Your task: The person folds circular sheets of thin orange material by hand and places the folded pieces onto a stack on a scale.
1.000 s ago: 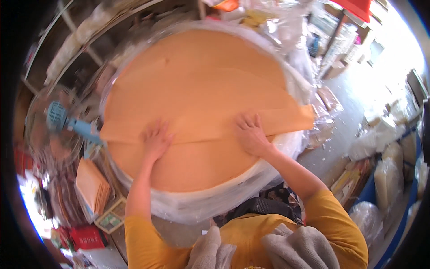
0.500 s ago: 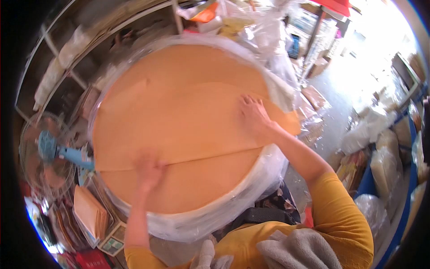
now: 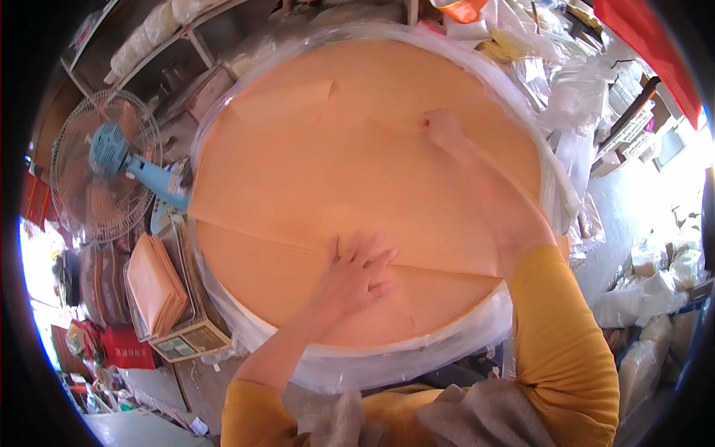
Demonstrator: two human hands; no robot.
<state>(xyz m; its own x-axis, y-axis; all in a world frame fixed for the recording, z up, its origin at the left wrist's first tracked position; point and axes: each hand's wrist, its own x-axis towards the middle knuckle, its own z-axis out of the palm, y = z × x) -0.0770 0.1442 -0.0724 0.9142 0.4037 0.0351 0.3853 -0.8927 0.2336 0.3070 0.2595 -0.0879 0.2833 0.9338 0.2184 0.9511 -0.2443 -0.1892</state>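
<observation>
A large round orange sheet [image 3: 328,171], creased across its near part, lies on a round surface with clear plastic wrap [image 3: 398,366] round its edge. My left hand [image 3: 359,272] rests on the lower middle of the sheet by the crease, fingers spread. My right hand [image 3: 443,127] is reached out over the upper right part, fingers curled at the sheet; what they hold, if anything, is hidden. A folded-looking flap shows at the sheet's upper left.
A blue fan [image 3: 108,149] and a stack of peach sheets [image 3: 155,287] stand at the left. Shelves [image 3: 202,48] line the back. Plastic bags [image 3: 644,298] lie on the right, beside the floor [image 3: 611,223]; a red cloth [image 3: 655,45] hangs at the upper right.
My right hand has moved farther away from me across the sheet and its fingers have closed. My left hand has shifted right and spread. The view has shifted, and an upper-left flap now shows.
</observation>
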